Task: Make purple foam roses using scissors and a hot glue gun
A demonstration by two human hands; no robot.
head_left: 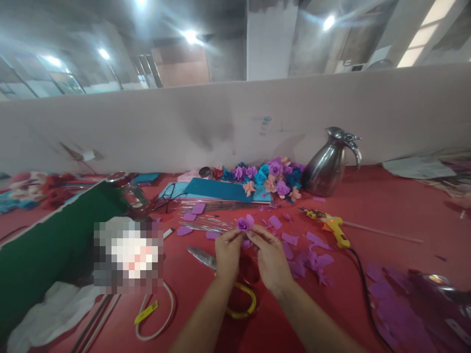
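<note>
Between the fingertips of both hands is a small purple paper flower (243,224), with a rolled centre and one petal standing out on its right. My left hand (228,247) pinches it from the left. On the other side my right hand (270,252) grips it with thumb and forefinger. Under my left wrist lie scissors with yellow handles (243,311), their blades (201,257) pointing to the far left. Cut purple paper petals (290,239) are scattered around my hands. Thin metal wires (206,224) lie just beyond them.
A yellow glue gun (336,230) with a glue stick lies at right, its cord running toward me. Behind stand a metal jug (327,164) and a heap of finished paper flowers (277,176). Blue paper sheets (219,189), glasses (169,197), a glass jar (132,193) and a green divider (62,245) are leftward.
</note>
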